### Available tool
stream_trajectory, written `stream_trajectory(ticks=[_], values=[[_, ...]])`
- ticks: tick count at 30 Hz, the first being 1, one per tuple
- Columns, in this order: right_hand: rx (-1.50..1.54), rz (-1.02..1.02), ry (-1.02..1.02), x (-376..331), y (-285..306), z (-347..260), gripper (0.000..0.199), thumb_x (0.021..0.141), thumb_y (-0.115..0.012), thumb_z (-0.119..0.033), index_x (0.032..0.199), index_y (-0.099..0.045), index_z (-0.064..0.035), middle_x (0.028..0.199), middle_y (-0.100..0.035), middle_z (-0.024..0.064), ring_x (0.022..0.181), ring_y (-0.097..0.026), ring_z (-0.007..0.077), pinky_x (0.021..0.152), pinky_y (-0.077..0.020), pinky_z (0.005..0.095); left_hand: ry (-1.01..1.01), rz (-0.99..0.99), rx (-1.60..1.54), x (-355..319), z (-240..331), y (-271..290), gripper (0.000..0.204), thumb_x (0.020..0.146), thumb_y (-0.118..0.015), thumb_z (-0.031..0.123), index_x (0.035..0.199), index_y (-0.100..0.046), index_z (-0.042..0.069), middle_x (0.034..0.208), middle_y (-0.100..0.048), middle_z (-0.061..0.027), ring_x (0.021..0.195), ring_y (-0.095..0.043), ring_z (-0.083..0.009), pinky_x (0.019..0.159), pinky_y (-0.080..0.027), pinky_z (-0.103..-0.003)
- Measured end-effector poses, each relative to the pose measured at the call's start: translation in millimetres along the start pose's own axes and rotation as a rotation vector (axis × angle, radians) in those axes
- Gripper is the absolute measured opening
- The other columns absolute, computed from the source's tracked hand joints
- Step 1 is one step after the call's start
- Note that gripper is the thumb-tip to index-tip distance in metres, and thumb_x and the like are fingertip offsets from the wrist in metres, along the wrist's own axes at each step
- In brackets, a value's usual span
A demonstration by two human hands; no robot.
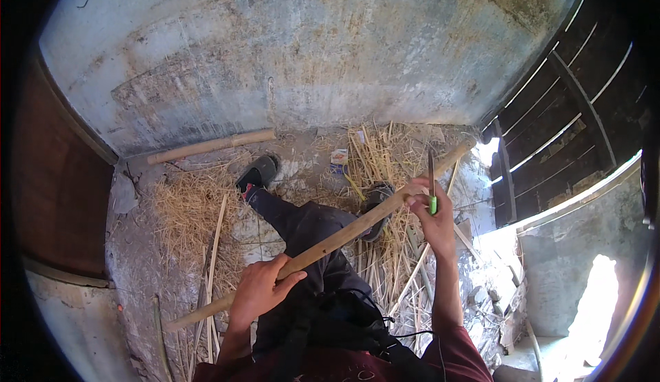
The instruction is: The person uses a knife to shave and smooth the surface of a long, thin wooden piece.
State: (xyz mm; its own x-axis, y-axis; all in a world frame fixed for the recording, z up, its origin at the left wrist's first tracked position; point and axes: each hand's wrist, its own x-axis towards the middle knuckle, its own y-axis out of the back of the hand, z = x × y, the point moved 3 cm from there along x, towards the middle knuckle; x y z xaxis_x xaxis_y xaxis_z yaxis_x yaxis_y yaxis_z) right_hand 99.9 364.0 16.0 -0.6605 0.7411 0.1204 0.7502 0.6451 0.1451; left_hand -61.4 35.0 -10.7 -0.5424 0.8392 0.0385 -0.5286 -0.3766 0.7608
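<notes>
A long tan bamboo pole (344, 235) slants across in front of my legs, its lower end at the left and its upper end at the far right. My left hand (258, 291) is closed round its lower part, with the thumb lying along the near side. Farther up, my right hand (436, 220) is closed on a knife (432, 203) with a bright green handle and a narrow blade pointing away from me. The right fingers also touch the pole beside the knife. The palm side of the left grip is hidden.
Thin shavings (189, 206) are heaped at the left, and split strips (375, 155) lie at the right. A bamboo length (213, 146) rests by the stained wall (309, 59). My shoe (260, 172) stands between. A slatted wooden panel (570, 121) is at the right.
</notes>
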Motion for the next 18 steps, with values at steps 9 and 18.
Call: stream_trajectory(ticks=[9,18], values=[[-0.185,-0.184,0.217,-45.2,-17.4,-40.9,0.05,0.097,-0.07,0.001,0.131,-0.034,-0.0039,0.102,-0.076,0.0149,0.086,-0.07,0.0135,0.074,-0.0546,0.0291,0.053,-0.039,-0.305,18.1,21.0,0.6,0.034,0.103,-0.07,0.037,0.098,-0.063,0.004,0.06,-0.056,-0.0159,0.055,-0.061,-0.038,0.054,-0.042,-0.046],[-0.364,-0.41,0.549,-64.2,-73.5,-54.0,0.035,0.089,-0.085,-0.017,0.116,-0.065,-0.0085,0.096,-0.073,0.0095,0.075,-0.075,0.0317,0.061,-0.0566,0.0393,0.047,-0.113,-0.514,21.2,36.4,1.7,0.043,0.111,-0.055,0.043,0.101,-0.061,0.002,0.061,-0.048,-0.0114,0.053,-0.047,-0.0266,0.054,-0.034,-0.043]])
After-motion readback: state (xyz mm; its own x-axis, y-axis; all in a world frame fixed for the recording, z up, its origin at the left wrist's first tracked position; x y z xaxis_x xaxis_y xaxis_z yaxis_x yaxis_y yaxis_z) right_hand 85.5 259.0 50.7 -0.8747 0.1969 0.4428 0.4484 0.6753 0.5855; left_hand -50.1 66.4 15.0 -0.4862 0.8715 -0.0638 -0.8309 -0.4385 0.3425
